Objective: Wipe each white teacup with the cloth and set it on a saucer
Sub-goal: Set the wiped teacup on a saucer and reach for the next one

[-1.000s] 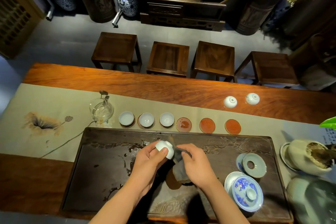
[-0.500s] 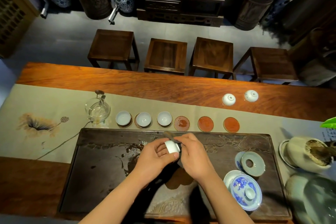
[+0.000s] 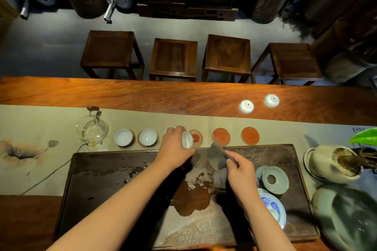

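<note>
White teacup [image 3: 187,139] in left hand [image 3: 175,149], third cup mostly hidden

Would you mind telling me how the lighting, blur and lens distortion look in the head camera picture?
Head view: dim, warm light, brightest on the far wooden table; background nearly black. Wide-angle lens bows the table edge and splays the stools. The left hand and its teacup are slightly motion-blurred; the right hand with the cloth casts shadow on the wet tray.

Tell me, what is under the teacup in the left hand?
The teacup in the left hand is tilted above the fourth saucer, whose red centre shows. The hand covers most of the third cup and its saucer.
</note>
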